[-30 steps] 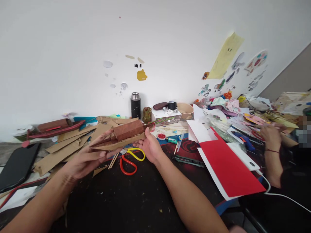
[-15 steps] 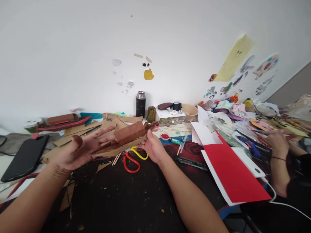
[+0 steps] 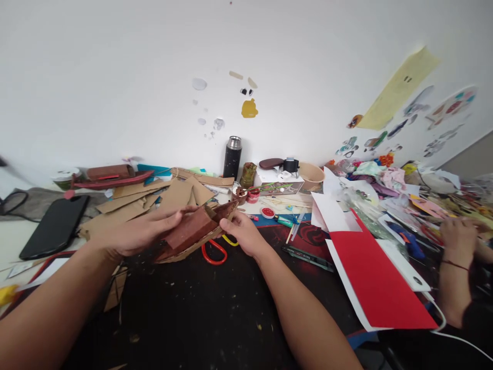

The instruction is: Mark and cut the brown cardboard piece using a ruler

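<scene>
A brown-painted cardboard model boat [image 3: 192,228] with a box-like cabin is held up between my two hands, tilted with its right end higher. My left hand [image 3: 142,231] is closed on its left side, thumb over the cabin and fingers mostly hidden behind. My right hand [image 3: 243,234] pinches the pointed right end between thumb and fingers. Red-and-yellow-handled scissors [image 3: 214,254] lie on the dark mat just under the boat, partly covered by it and my right hand. Beyond the boat's tip stands a small pot of brown paint [image 3: 239,193].
Cardboard pieces [image 3: 131,198], a black phone [image 3: 54,226] and a finished-looking red boat [image 3: 113,177] lie at left. A black flask [image 3: 232,158] stands by the wall. Red paper [image 3: 379,277] and a utility knife [image 3: 308,258] lie right, near another person's hand [image 3: 458,239].
My left hand has gone from open with spread fingers to closed on the boat. The boat has come lower and tilted toward me. The view has shifted slightly left.
</scene>
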`<state>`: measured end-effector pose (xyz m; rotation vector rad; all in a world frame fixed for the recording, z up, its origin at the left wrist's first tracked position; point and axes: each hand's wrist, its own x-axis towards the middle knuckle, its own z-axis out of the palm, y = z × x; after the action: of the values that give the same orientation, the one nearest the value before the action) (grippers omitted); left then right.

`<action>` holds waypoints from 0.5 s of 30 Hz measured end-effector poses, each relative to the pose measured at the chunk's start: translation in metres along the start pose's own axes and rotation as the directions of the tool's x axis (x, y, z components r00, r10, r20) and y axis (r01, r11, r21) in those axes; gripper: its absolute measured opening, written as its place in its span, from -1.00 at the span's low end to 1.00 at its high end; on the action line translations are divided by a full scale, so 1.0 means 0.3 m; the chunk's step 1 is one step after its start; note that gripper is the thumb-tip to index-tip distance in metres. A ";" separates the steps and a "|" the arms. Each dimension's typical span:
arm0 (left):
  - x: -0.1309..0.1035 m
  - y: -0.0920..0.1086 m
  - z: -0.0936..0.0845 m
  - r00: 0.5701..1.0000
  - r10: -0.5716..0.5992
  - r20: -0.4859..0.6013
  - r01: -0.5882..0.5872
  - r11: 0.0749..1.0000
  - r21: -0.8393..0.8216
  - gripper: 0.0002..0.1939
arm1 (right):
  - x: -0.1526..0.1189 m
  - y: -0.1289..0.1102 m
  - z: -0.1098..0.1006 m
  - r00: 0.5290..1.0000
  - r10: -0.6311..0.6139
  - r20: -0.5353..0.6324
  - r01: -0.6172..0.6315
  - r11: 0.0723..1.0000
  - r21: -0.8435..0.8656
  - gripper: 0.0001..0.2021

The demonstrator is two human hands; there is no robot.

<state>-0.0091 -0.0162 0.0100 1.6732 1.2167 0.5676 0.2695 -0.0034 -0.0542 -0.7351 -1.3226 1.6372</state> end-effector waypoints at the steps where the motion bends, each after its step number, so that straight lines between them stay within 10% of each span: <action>1: 0.001 -0.005 -0.006 1.000 -0.012 -0.005 0.012 0.999 0.036 0.13 | -0.001 -0.002 0.001 1.000 0.005 0.005 -0.005 1.000 -0.012 -0.31; 15: 0.023 -0.023 0.077 0.994 -0.101 0.038 0.108 0.922 -0.371 -0.21 | -0.018 -0.027 0.027 0.999 0.018 0.037 -0.017 1.000 -0.017 -0.37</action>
<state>0.0088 -0.0194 -0.0074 1.2826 1.0981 0.6693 0.2670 -0.0114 -0.0447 -0.7313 -1.3616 1.6628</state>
